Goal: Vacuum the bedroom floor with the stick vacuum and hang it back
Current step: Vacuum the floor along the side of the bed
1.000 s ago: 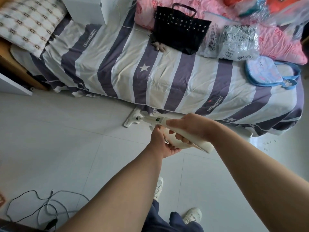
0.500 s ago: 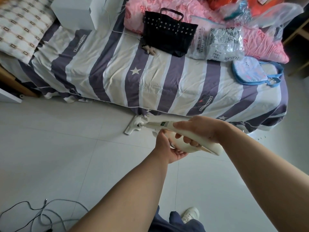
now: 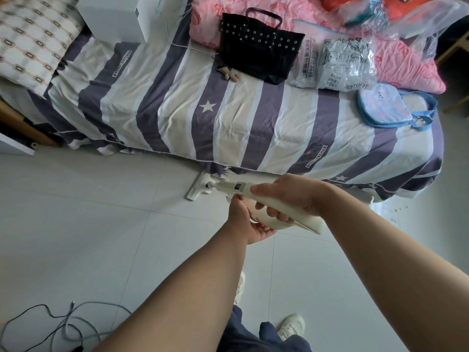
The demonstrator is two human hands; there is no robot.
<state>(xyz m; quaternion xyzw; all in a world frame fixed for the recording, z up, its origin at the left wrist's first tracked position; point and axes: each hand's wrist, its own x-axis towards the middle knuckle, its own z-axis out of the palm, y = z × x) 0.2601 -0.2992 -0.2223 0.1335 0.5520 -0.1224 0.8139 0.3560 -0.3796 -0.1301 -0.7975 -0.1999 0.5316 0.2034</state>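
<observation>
The right hand [image 3: 286, 196] grips the stick vacuum [image 3: 311, 223] by its handle; the left hand [image 3: 245, 221] holds the body from below. The floor head [image 3: 200, 188] lies at 11 o'clock from the hands, beside the bed [image 3: 228, 128]. Better to push slowly, keeping the head flat.

Smooth, faintly glossy cream plastic on the stick vacuum [image 3: 228, 187]. Pale tile with a soft sheen across the floor [image 3: 76, 224]. Creased matt cloth for the striped bedsheet [image 3: 228, 128]; crinkled shiny plastic film on the bags [image 3: 340, 64]; bare wood at the bed frame [image 3: 15, 120].
</observation>
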